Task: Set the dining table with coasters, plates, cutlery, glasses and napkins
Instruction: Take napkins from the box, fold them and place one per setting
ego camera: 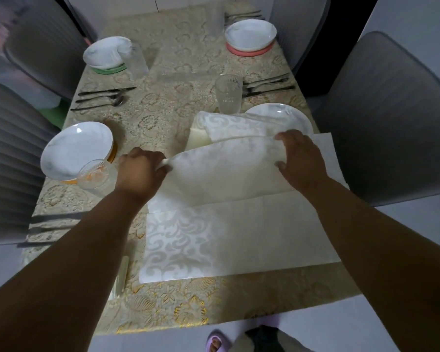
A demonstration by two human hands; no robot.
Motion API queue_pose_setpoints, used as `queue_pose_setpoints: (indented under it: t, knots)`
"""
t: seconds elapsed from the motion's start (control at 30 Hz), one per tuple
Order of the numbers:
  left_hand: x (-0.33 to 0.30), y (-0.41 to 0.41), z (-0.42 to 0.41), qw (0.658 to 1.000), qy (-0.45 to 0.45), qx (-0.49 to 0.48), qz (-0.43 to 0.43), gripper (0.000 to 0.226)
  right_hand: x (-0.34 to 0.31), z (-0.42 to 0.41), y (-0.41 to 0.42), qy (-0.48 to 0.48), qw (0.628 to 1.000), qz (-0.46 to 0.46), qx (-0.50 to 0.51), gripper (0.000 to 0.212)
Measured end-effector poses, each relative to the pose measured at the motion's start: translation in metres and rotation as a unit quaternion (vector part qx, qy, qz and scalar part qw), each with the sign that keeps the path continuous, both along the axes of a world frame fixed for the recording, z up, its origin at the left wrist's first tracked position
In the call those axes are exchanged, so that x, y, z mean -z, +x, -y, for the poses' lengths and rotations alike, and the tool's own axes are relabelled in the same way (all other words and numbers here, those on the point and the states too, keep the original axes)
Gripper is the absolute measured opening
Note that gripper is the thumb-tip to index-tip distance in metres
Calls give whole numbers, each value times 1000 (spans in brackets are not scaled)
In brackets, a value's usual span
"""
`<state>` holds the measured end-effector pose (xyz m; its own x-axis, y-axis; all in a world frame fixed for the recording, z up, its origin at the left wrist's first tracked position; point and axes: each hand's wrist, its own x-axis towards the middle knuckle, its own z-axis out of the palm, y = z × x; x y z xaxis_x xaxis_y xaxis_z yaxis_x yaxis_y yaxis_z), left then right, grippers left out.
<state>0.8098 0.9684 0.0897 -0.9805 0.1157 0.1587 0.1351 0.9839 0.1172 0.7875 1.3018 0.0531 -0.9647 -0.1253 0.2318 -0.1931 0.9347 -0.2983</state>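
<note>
A large white patterned napkin (pixel 229 224) lies spread over the near right part of the table. My left hand (pixel 140 171) pinches its far left corner, lifted and folded toward me. On its far right edge, my right hand (pixel 300 158) grips the cloth. More folded napkins (pixel 214 128) lie just beyond, partly over a white plate (pixel 287 115). A ribbed glass (pixel 228 94) stands behind them. Further plates sit on an orange coaster (pixel 76 151), a green coaster (pixel 104 55) and a pink coaster (pixel 250 35). Cutlery lies at the left (pixel 102 97) and right (pixel 267 85).
Grey chairs stand on the left (pixel 13 158) and right (pixel 389 118) of the table. A glass (pixel 97 177) stands close to my left wrist, another (pixel 137 60) by the green coaster. Blurred cutlery (pixel 54 224) lies at the near left edge. A foot in a purple slipper (pixel 217 341) shows below.
</note>
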Motion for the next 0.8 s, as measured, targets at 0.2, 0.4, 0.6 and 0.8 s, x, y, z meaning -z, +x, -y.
queue_pose_setpoints:
  t: [0.2, 0.4, 0.6, 0.8]
  knots:
    - [4, 19, 5, 999, 21, 7, -36, 13, -23, -1, -32, 183, 980, 73, 27, 29]
    - [13, 44, 10, 996, 22, 29, -80, 10, -28, -9, -6, 78, 996, 28, -17, 34]
    - [23, 75, 15, 985, 30, 90, -146, 24, -23, -5, 10, 141, 989, 38, -31, 62]
    - [34, 103, 20, 988, 0, 77, -135, 17, -23, -27, 50, 164, 981, -99, 32, 15]
